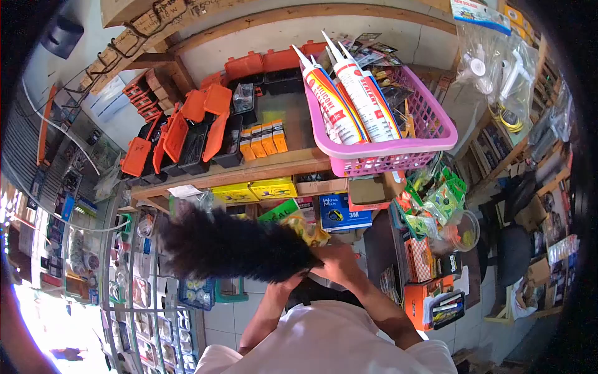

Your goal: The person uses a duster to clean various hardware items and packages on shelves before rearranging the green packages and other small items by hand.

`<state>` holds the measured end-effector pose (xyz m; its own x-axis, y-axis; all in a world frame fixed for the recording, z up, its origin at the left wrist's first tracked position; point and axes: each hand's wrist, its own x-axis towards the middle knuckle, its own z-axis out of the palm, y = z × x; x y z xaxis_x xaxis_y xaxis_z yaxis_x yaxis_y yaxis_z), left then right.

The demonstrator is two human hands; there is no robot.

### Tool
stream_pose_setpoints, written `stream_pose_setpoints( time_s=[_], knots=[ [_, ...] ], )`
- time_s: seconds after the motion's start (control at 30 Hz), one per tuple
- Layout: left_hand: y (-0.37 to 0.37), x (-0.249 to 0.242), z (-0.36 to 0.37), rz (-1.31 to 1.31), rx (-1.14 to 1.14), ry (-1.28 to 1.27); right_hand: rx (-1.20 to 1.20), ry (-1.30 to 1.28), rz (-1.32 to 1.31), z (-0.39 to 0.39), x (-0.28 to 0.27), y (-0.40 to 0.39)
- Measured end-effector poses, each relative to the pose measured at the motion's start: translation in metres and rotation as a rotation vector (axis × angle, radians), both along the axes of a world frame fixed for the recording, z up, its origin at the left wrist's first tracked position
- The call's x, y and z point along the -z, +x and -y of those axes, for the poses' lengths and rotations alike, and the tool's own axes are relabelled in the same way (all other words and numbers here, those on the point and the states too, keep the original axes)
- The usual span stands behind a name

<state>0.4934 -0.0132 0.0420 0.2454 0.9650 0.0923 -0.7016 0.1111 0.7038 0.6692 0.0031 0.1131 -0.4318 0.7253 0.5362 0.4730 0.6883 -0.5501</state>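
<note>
A fluffy black duster (230, 246) stretches leftward from my two hands, in front of the wooden shelf. My left hand (289, 282) is bent at the duster's near end, partly covered by its fibres. Close beside it, my right hand (338, 263) is closed at the same end, its fingers wrapped round something; the handle itself is hidden. Which fingers bear on the duster is hard to see. Just beyond my hands are a yellow patterned packet (306, 230) and a blue box (344, 212).
A pink basket (392, 151) with sealant tubes (367, 103) stands on the wooden shelf (249, 163), right of black bins with orange lids (175, 137) and small orange boxes (263, 140). A glass display case (149, 274) is at left; an orange box (418, 305) sits at right.
</note>
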Motion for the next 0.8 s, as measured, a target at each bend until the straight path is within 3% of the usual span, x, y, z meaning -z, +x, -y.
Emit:
stream_pose_setpoints(
  time_s=[0.13,0.2,0.23,0.3,0.43,0.57,0.67,0.7,0.77,0.8],
  knots=[
    [-0.006,-0.005,-0.001,0.173,-0.042,-0.108,-0.002,0.044,0.056,0.013,-0.008,-0.005],
    [-0.009,-0.011,-0.009,0.262,-0.068,-0.151,-0.076,-0.263,-0.108,0.027,-0.012,-0.003],
    [-0.011,-0.015,-0.014,0.307,-0.082,-0.171,-0.081,-0.261,-0.108,0.032,-0.015,0.000],
    [-0.015,-0.022,-0.025,0.400,-0.111,-0.210,-0.094,-0.687,-0.293,0.043,-0.017,0.012],
    [-0.031,-0.041,-0.055,0.463,-0.251,-0.296,0.011,-0.698,-0.408,0.057,0.056,0.045],
    [-0.036,-0.040,-0.072,0.476,-0.253,-0.200,0.060,-0.545,-0.271,0.085,0.061,0.056],
    [-0.033,-0.050,-0.085,0.446,-0.147,-0.077,0.007,-0.739,-0.322,0.097,0.062,0.065],
    [-0.014,-0.091,-0.074,0.490,-0.154,-0.106,0.017,-0.741,-0.326,0.098,0.068,0.065],
    [-0.018,-0.078,-0.084,0.216,-0.359,-0.088,0.256,-0.748,-0.537,0.100,0.079,0.064],
    [-0.017,-0.079,-0.083,0.257,-0.368,-0.146,0.224,-0.687,-0.489,0.100,0.086,0.069]
  ],
)
